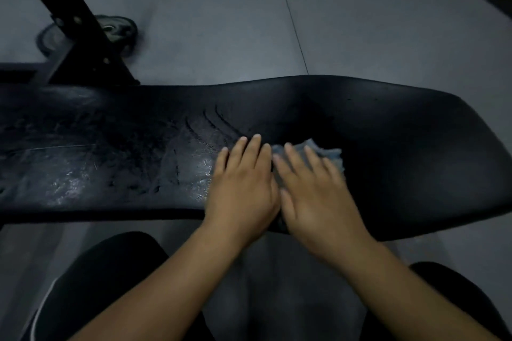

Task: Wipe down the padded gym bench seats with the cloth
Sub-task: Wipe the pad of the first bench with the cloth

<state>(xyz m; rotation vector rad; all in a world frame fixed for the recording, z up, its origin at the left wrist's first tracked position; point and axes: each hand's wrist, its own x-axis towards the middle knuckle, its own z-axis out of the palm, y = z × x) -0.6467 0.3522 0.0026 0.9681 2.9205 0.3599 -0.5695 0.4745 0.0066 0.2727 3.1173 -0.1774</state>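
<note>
Both hands lie flat on the black padded bench (401,160), fingers straight and slightly spread, not gripping. The right hand (313,191) presses the blue-grey cloth (329,153) mid-bench, mostly hidden under the palms. Can't tell if the left hand (243,188) touches it. The frame (77,25) behind is dark and blurry.

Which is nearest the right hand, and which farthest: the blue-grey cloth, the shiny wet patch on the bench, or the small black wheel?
1. The blue-grey cloth, directly under the right hand.
2. The shiny wet patch on the black padded bench, left of the left hand.
3. The small black wheel on the grey floor, far upper left.
</note>
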